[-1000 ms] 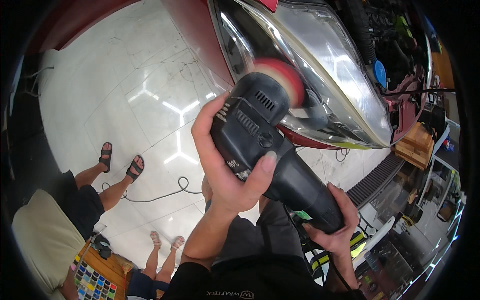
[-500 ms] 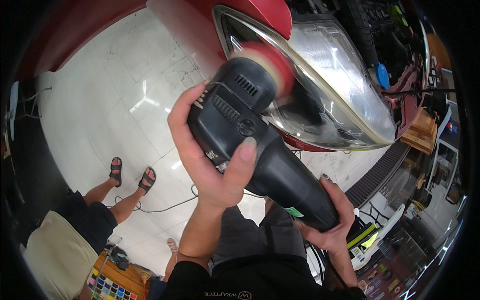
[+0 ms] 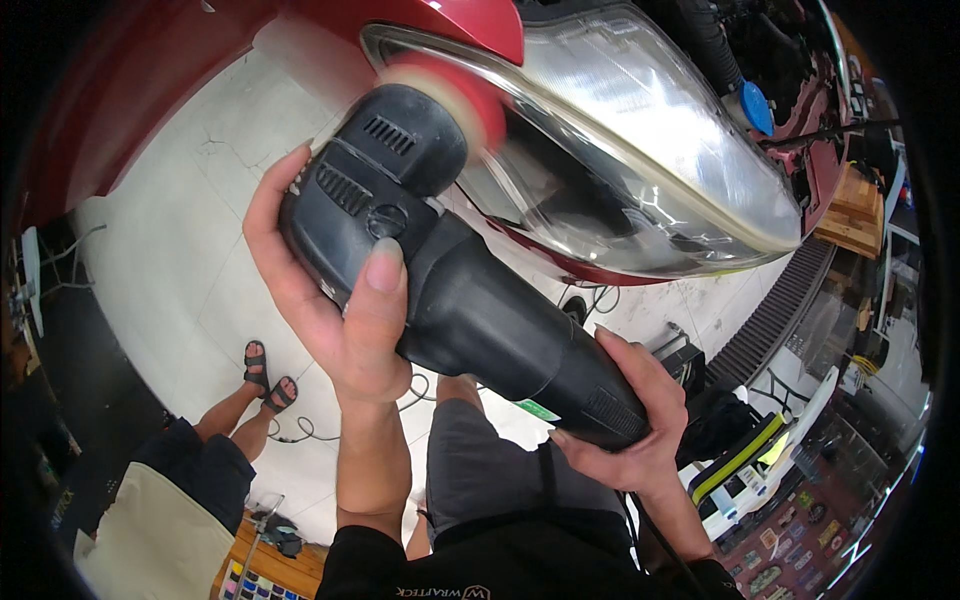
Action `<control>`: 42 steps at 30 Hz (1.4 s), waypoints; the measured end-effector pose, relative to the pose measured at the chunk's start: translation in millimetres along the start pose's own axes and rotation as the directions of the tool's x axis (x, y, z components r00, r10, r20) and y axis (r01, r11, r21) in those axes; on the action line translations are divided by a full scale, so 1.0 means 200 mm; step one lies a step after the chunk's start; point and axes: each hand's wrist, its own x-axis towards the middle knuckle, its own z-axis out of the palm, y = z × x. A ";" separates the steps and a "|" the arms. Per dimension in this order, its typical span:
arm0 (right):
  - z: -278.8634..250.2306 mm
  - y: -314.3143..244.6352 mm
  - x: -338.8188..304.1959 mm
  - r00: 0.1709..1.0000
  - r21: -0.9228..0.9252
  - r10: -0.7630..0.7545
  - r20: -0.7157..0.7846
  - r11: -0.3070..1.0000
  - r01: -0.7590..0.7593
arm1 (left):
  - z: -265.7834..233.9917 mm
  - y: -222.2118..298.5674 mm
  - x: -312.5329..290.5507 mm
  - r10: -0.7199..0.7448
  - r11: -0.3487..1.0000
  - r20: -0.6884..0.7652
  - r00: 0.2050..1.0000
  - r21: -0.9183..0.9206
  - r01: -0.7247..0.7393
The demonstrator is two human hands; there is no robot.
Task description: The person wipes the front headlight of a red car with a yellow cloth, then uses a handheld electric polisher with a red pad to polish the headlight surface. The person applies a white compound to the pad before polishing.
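Note:
A black electric polisher point(image 3: 480, 290) lies across my view, gripped in both hands. My left hand point(image 3: 345, 300) wraps around its head, the thumb resting on the housing by a round cap. At the rear of the handle, my right hand point(image 3: 640, 420) closes around the grip, where a cord runs down. The red and cream polishing pad point(image 3: 445, 95) is blurred and sits against the outer upper corner of the car headlight point(image 3: 640, 180). Part of the pad is hidden behind the tool head. Red body panels point(image 3: 470, 25) border the lamp.
A blue cap point(image 3: 755, 108) shows in the engine bay at the right. At the lower left stands another person point(image 3: 165, 525) in sandals. A cord point(image 3: 320, 430) crosses the tiled floor. Wooden blocks point(image 3: 852, 210) and a glass-topped counter point(image 3: 800, 530) are on the right.
The polisher and both hands have shifted left and slightly up, carrying the pad toward the headlight's outer corner. The whole view has shifted a little too. Both grips stay the same.

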 end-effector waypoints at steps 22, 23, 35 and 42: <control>-0.35 0.38 -0.23 0.993 0.032 -0.109 0.053 0.994 0.107 | 0.33 -0.05 -0.54 0.019 1.000 -0.145 0.989 -0.020 -0.023; -0.36 0.40 -0.24 0.992 0.033 -0.115 0.053 0.993 0.113 | 0.34 -0.06 -0.55 0.016 0.999 -0.162 0.987 -0.034 -0.022; -0.46 0.53 -0.28 0.987 0.094 -0.152 0.059 0.985 0.146 | 0.47 -0.04 -0.64 0.059 0.994 -0.210 0.976 -0.080 -0.077; -0.53 0.65 -0.33 0.988 0.167 -0.128 0.092 0.980 0.112 | 0.52 -0.02 -0.73 0.096 0.990 -0.161 0.982 -0.087 -0.111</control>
